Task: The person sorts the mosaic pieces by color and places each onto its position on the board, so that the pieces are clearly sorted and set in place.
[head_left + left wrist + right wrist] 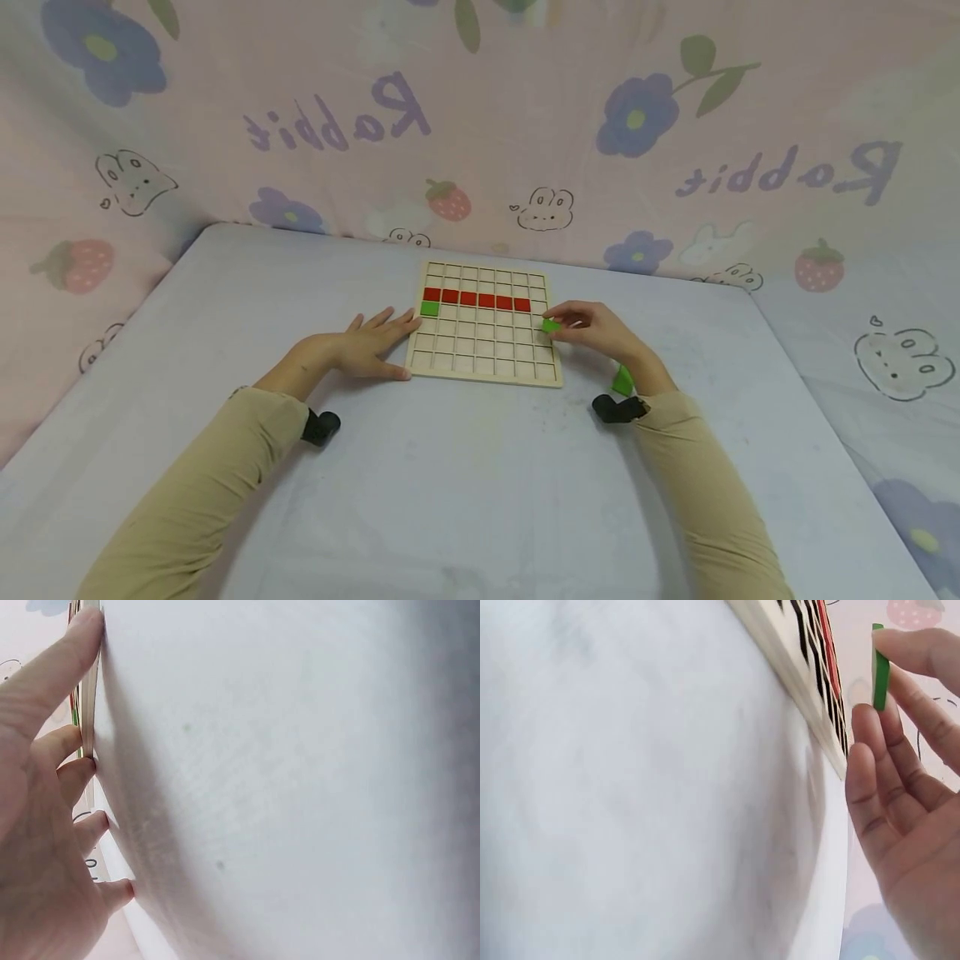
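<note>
A pale wooden square grid board (483, 348) lay flat on the white desk (480, 483), nearer its far edge than its near one and roughly midway between the left and right edges. A row of six red square tiles (468, 298) ran across it, leaving the cell at the right end bare, and one green square tile (429, 308) sat in the leftmost cell just below.

The left hand (363, 346) was spread wide, its thumb at the board's near left corner and its forefinger touching the left edge. The right hand (596, 329) pinched a thin green tile (551, 326) between thumb and fingertips at the board's right edge; the right wrist view showed it tipped on its side, apparently clear of the wood. A loose green piece (622, 382) lay toward the desk's right edge, partly hidden by that wrist.

The pinch took in little of the tile, so a slip could have dropped it askew across the dividers. Uneven pressure from the left hand could have skewed the board, and the black wrist camera (618, 408), just beside the loose piece, could have knocked it in a low sweep.
</note>
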Demonstrator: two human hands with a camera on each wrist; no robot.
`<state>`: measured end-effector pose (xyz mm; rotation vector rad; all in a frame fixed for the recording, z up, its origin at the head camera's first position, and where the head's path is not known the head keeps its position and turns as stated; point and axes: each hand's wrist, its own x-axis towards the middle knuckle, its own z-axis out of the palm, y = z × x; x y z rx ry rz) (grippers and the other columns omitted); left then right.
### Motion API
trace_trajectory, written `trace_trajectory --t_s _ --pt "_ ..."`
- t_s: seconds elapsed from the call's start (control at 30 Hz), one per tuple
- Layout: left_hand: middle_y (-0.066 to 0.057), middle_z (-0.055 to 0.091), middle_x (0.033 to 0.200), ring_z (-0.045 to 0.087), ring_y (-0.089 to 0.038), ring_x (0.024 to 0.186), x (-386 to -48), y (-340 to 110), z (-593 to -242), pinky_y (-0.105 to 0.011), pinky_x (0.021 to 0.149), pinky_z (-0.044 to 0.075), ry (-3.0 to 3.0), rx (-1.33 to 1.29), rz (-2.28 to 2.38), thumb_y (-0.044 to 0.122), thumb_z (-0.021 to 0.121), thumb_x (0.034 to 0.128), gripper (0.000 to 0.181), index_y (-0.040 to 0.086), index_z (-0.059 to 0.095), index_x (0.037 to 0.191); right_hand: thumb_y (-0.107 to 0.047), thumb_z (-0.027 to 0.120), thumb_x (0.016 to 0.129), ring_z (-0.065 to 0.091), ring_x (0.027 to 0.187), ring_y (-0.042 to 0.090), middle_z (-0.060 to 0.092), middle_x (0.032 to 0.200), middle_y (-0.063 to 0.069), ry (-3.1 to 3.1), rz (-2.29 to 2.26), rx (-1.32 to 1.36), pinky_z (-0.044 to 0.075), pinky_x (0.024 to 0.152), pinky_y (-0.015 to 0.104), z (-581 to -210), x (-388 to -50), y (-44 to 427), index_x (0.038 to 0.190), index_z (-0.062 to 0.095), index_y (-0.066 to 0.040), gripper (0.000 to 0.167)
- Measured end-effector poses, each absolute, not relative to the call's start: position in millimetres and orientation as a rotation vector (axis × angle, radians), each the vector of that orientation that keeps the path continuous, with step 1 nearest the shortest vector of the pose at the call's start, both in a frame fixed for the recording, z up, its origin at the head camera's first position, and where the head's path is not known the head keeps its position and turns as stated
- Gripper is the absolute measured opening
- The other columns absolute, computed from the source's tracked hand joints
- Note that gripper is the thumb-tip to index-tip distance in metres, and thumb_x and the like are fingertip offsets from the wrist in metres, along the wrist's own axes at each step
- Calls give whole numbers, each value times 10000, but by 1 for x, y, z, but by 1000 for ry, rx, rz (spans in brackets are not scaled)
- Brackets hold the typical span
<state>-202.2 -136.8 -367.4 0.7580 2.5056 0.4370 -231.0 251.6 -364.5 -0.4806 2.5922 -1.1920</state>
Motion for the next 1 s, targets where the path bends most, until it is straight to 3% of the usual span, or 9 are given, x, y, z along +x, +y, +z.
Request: trace_trajectory --t_s 0.43,1.0 --pt "-117 -9 1621 -91 -385 1471 -200 -136 -363 -642 1128 -89 2506 768 461 449 608 913 890 125 81 1554 -160 735 847 581 970 209 630 1112 159 2560 -1232 -508 474 797 227 -361 -234 233 1210 643 -39 393" --pt "-108 -12 1622 -102 -373 1473 -202 -137 -366 -636 1129 -99 2505 760 460 463 603 912 898 135 68 1555 -112 703 865 564 991 228 641 1161 163 2578 -1236 -627 470 846 310 -362 -246 205 1179 652 -9 335"
